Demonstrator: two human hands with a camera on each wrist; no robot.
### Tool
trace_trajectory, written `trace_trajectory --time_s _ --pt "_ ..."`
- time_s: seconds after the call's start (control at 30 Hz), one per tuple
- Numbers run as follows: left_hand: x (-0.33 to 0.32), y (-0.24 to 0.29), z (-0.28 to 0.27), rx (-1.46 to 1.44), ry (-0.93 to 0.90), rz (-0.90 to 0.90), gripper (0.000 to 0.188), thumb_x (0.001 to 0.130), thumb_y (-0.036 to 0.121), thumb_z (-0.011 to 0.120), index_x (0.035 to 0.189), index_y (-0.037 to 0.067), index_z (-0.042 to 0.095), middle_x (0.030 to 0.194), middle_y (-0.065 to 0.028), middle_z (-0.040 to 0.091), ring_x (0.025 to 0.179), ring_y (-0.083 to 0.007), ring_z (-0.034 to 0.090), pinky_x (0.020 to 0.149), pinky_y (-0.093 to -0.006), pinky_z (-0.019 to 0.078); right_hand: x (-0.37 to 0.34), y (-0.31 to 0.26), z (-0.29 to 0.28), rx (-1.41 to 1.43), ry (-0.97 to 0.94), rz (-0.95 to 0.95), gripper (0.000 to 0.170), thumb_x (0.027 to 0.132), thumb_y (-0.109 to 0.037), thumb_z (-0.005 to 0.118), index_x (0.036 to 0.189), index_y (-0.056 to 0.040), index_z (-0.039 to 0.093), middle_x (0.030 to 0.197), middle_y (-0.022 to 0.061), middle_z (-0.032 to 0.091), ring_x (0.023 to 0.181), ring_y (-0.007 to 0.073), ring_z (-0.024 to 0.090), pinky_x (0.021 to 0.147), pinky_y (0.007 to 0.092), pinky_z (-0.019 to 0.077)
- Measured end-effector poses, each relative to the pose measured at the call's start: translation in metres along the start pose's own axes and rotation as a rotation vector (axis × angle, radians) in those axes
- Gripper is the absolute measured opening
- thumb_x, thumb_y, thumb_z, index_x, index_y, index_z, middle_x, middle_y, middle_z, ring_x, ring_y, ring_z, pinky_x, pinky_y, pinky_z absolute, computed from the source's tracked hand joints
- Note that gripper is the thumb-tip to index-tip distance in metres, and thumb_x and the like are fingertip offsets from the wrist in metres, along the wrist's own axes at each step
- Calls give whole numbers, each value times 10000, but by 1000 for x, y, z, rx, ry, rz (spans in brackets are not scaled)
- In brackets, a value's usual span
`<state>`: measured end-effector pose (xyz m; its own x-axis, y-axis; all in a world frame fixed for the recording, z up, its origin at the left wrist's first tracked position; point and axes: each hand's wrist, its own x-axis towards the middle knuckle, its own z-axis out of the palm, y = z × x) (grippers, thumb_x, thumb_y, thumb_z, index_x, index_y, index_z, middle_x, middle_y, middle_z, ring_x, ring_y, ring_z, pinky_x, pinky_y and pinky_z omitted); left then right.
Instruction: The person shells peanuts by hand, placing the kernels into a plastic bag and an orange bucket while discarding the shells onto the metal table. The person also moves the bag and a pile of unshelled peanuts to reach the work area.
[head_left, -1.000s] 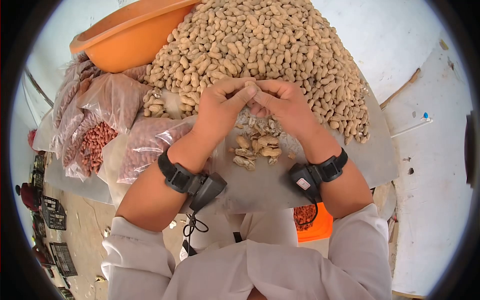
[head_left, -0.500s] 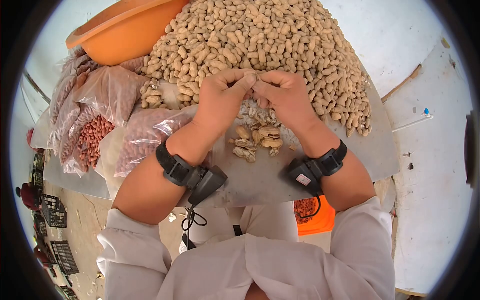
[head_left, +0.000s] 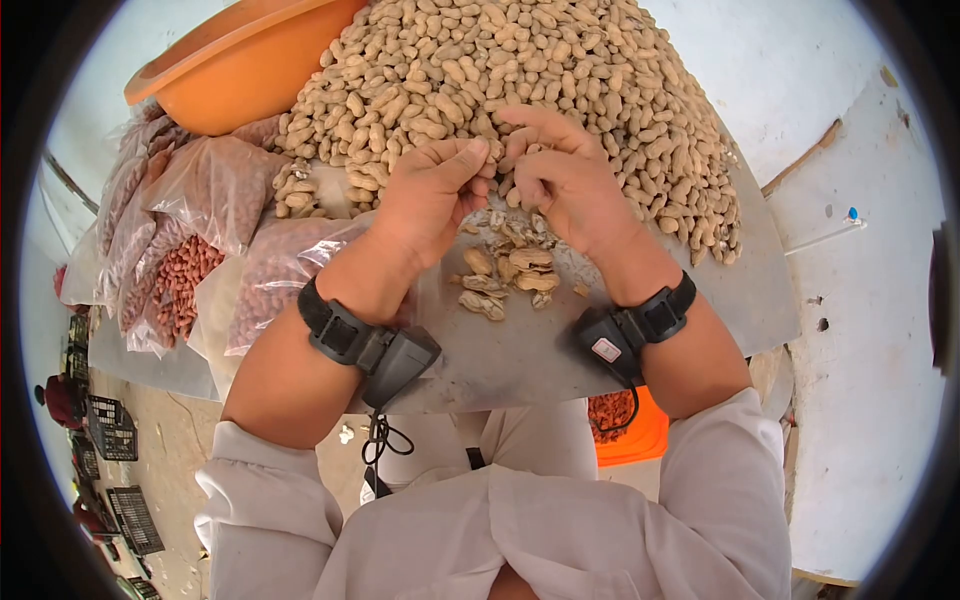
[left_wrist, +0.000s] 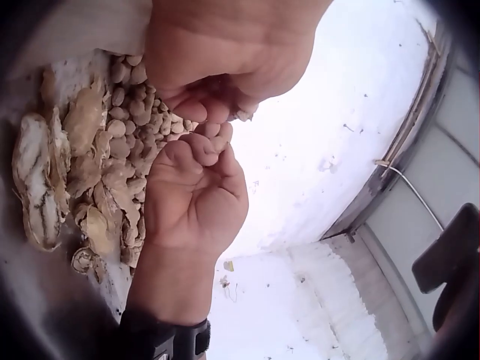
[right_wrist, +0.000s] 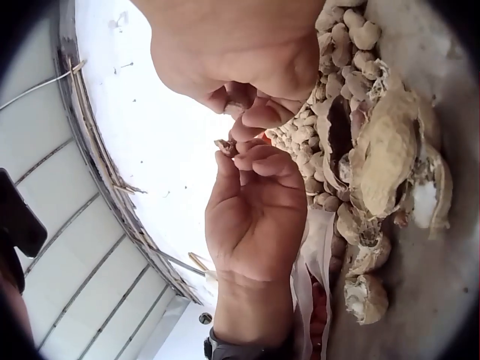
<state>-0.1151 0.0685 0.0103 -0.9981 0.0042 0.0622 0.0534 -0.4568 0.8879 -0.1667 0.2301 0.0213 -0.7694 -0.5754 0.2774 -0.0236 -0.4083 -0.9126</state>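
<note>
Thumb and forefinger of my left hand (head_left: 430, 190) pinch a small broken piece of peanut shell (right_wrist: 225, 147), its brown edge jutting past the fingertips in the right wrist view. Close beside it is my right hand (head_left: 570, 185), thumb and fingers curled in around a bit of peanut shell that they mostly hide. Both hands are raised over the near foot of a big heap of unshelled peanuts (head_left: 480, 70). Beneath them on the grey table (head_left: 480, 365) lie several cracked-open empty peanut shells (head_left: 515, 265).
At the left are clear plastic bags (head_left: 215, 190) full of red peanut kernels, one showing loose kernels (head_left: 185, 285). Behind them an orange basin (head_left: 240, 75) leans by the heap. An orange tub (head_left: 635, 430) stands below the table's front edge. A white wall (head_left: 860, 330) rises at the right.
Both hands were together pinching one peanut; now they have drawn slightly apart. The left moved a little left and down, and the right forefinger has lifted outward.
</note>
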Motion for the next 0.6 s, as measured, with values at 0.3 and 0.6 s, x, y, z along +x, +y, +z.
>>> trace_trajectory --time_s 0.3,0.6 --pt "-4 8 -3 58 -196 -189 199 906 222 570 885 28 610 719 -3 567 591 -64 513 548 -189 445 0 -19 -5 -618 -224 -51 255 812 -89 646 1056 -18 633 852 18 624 754 63 560 612 202 443" --pt "-7 9 0 -28 -267 -192 240 917 232 540 877 -1 585 728 -24 565 607 -101 484 536 -226 422 -3 -25 -7 -323 -267 53 241 827 -178 651 1014 -25 656 817 32 640 704 63 561 578 193 426"
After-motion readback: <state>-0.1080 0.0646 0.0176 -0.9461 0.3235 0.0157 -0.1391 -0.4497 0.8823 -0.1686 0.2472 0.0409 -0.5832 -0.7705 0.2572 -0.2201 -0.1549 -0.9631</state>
